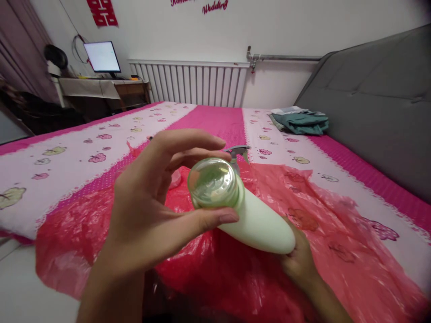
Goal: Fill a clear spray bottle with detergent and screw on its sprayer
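Observation:
A pale green bottle [261, 222] with a transparent greenish cap [212, 181] is held tilted over the bed, its capped end towards the upper left. My left hand [158, 202] curls around the cap, thumb along its near side and fingers over its far side. Mostly hidden behind the bottle, my right hand [298, 255] grips its lower end from beneath. Just beyond the cap shows a grey spray trigger [239, 151], partly covered by my fingers and the bottle. Under both hands spreads a crumpled red plastic sheet [208, 269].
The bed has a pink-and-white patterned cover [218, 121]. Folded clothes [299, 122] lie by the grey headboard [370, 89] at right. A white radiator [195, 83] lines the wall. Back left, a desk [97, 87] bears a lit monitor [103, 57].

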Tool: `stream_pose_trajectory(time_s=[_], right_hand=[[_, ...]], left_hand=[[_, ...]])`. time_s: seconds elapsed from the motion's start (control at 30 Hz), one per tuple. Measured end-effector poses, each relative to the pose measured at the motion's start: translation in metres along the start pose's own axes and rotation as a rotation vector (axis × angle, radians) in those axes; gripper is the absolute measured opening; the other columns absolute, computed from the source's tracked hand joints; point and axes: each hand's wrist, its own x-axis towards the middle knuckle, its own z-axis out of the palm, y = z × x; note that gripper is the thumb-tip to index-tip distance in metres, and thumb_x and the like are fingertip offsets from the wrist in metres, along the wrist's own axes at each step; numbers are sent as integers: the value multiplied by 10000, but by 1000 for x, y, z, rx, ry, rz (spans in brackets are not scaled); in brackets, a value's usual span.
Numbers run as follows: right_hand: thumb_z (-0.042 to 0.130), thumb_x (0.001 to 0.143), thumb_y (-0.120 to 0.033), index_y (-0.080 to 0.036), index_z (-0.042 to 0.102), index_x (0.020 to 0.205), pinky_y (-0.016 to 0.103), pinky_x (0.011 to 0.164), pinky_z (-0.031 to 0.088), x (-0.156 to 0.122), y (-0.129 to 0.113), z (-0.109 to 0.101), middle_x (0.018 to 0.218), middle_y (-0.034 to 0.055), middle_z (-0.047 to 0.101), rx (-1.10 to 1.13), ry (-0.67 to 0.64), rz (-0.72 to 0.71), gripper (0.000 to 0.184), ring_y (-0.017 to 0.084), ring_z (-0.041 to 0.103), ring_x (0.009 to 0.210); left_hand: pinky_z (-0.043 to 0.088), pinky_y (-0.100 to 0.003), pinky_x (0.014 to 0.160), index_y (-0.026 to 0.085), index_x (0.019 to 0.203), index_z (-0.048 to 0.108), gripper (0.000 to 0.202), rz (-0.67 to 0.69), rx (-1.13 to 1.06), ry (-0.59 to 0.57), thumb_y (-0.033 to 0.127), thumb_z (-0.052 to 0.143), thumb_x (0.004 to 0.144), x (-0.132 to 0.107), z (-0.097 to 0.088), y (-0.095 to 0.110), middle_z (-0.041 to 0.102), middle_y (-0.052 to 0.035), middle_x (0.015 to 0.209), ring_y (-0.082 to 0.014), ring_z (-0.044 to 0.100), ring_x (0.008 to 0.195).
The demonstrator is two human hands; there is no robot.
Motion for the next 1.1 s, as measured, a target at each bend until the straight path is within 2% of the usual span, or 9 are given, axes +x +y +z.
stream_pose_trajectory(time_s=[0.13, 0.27, 0.3, 0.37, 0.47, 0.63, 0.8, 0.87, 1.1], right_hand=[[619, 984, -535, -219, 719, 956, 247, 522, 575, 4, -4, 0, 796, 47, 794, -9, 16, -8, 333, 201, 747, 600], [613, 987, -538, -210, 713, 942, 245, 508, 569, 5, -5, 0, 784, 51, 791, -19, 21, -4, 346, 196, 737, 586], [621, 980, -532, -209, 713, 930, 250, 503, 566, 4, -5, -1, 776, 52, 786, -21, 16, 3, 340, 198, 731, 579], [640, 963, -495, -208, 716, 929, 260, 504, 565, 3, -3, -2, 780, 52, 783, -22, 7, 17, 299, 202, 726, 581], [655, 943, -413, -216, 714, 989, 257, 512, 561, 0, 0, -4, 810, 39, 786, -18, 3, 26, 210, 196, 724, 591], [647, 937, -365, -219, 680, 1055, 256, 515, 553, -4, 1, -3, 860, 41, 787, -77, 46, 26, 190, 200, 733, 626], [671, 928, -370, -246, 660, 1110, 242, 570, 581, -6, 1, -2, 913, 22, 792, -88, 34, 4, 221, 199, 769, 698], [665, 932, -372, -254, 660, 1119, 232, 573, 582, -5, 0, -3, 920, 14, 793, -77, 30, 5, 221, 192, 772, 701], [624, 917, -290, -251, 664, 1054, 239, 523, 547, -3, 1, -4, 816, -4, 767, -51, -3, -36, 148, 182, 724, 599]], left_hand=[[673, -434, 962, 255, 1239, 687, 608, -47, -19, -67, 115, 931, 700, -2, 1, 1, 729, -35, 1213, -285, 747, 1124], [677, -369, 856, 214, 1271, 667, 559, -93, -54, -81, 102, 866, 761, -6, 18, 4, 755, -45, 1155, -256, 747, 1071], [671, -369, 828, 216, 1238, 674, 496, -100, -26, -47, 113, 847, 785, -8, 25, 5, 758, -36, 1113, -244, 745, 1043], [652, -367, 780, 257, 1088, 696, 275, -69, 89, 108, 158, 801, 853, -10, 40, 8, 755, 9, 1024, -196, 743, 921], [646, -398, 801, 271, 1030, 670, 208, -81, 203, 312, 182, 780, 879, -13, 59, 12, 727, 28, 957, -194, 744, 880], [654, -418, 816, 277, 1005, 635, 148, -116, 248, 367, 221, 748, 927, -15, 68, 16, 690, 24, 924, -205, 726, 902], [656, -443, 869, 291, 1047, 616, 237, -166, 270, 516, 289, 799, 895, -17, 71, 17, 649, 5, 1020, -214, 693, 941], [657, -446, 874, 281, 1055, 607, 271, -158, 285, 505, 282, 812, 877, -17, 70, 17, 643, 2, 1022, -212, 697, 932], [677, -447, 723, 318, 1032, 633, 276, -66, 116, 257, 256, 789, 814, -9, 50, 7, 701, -18, 978, -236, 720, 792]])
